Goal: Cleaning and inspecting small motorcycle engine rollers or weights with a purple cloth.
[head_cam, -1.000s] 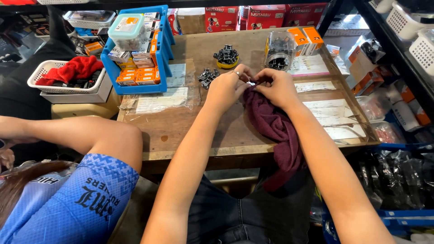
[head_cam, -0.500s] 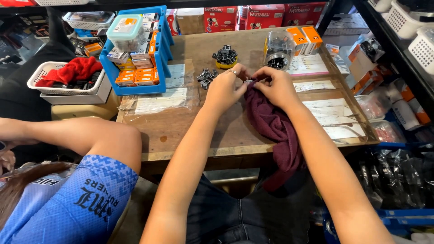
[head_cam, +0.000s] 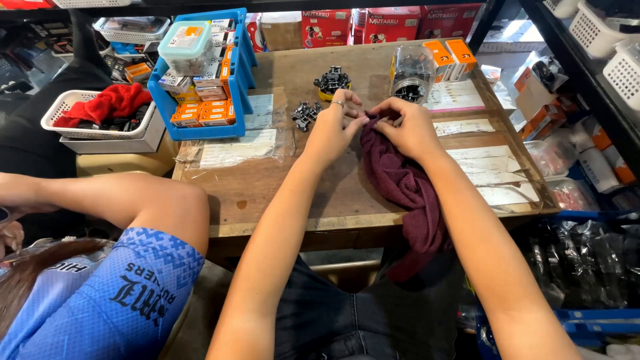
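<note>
Pinched the maroon cloth (head_cam: 400,180) mid-desk with left hand (head_cam: 333,128) and right hand (head_cam: 408,127), rag draped over the wooden desk's (head_cam: 293,193) near edge, blue rack (head_cam: 200,73) at far-left corner.

- One view only, from a head-worn camera; no second view to share the scene with.
- It looked steeply down and forward over the wearer's own forearms onto the wooden table (head_cam: 267,193).
- Close range: both hands sat just above frame centre, the lap at the bottom edge.
- Shelves (head_cam: 587,87) ran along the right edge; a seated co-worker's knee (head_cam: 167,207) filled the lower left.
</note>
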